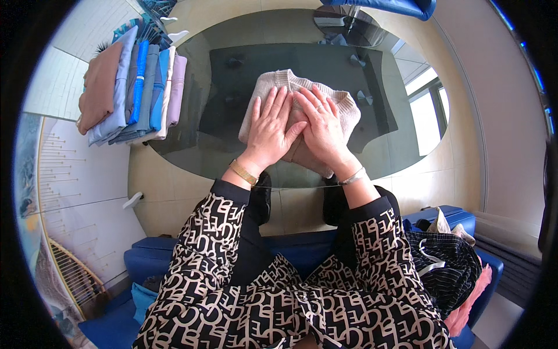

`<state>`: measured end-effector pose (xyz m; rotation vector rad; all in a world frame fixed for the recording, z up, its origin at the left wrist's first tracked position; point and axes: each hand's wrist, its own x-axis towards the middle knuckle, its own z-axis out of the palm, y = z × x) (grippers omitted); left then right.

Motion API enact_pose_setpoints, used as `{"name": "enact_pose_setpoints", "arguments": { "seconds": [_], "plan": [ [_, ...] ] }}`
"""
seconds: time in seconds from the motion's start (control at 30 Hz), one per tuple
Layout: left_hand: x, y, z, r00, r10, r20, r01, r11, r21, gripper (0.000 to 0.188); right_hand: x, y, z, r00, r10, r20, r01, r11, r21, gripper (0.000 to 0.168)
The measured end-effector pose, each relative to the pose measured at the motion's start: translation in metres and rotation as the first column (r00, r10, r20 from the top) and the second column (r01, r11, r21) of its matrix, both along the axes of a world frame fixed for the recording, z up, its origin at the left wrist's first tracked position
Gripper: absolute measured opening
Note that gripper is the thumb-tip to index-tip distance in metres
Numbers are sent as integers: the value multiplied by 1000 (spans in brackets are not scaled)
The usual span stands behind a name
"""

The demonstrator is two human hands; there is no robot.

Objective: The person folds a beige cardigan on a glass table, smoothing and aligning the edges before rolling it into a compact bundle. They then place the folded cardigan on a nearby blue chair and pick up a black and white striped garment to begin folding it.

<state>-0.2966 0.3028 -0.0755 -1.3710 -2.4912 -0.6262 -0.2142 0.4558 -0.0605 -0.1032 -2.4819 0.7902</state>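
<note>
A beige knitted garment with ribbed edges (348,117) lies folded on the oval glass table (192,148) in front of me. My left hand (271,126) rests palm down on its left part, fingers a little apart. On its right part my right hand (321,124) lies flat, with the fingers close together and a ring on one of them. Both thumbs point inward and come close to each other over the middle of the garment. Neither hand grips the knit. Part of the garment is hidden under my palms.
A stack of folded clothes (152,87) stands at the table's left side. Rumpled clothes, among them a black striped garment (453,261), lie on the blue seat (481,301) at my right. A blue cloth (143,301) lies at my left. A blue chair (392,5) stands beyond the table.
</note>
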Motion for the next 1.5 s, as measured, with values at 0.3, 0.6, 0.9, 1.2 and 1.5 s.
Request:
{"name": "enact_pose_setpoints", "arguments": {
  "seconds": [0.3, 0.6, 0.9, 1.2, 1.5],
  "plan": [
    [6, 7, 8, 991, 131, 18, -128, 985, -120, 86, 15, 55, 5, 930, -368, 6, 364, 924, 119, 56],
    [17, 8, 24, 991, 134, -28, -135, 990, -28, 84, 10, 28, -9, 938, -266, 220, 227, 955, 189, 52],
    [43, 26, 14, 998, -49, 49, 48, 999, 22, 96, 11, 54, -8, 951, -239, 195, 258, 963, -77, 53],
    [-19, -14, 19, 983, 63, 171, -106, 961, 255, 73, 22, 83, 35, 705, 280, 652, 373, 635, -676, 58],
    [34, 9, 33, 991, 130, -44, -132, 990, -53, 84, 9, 43, 17, 817, 272, 508, 277, 587, -760, 61]
  ]
}}
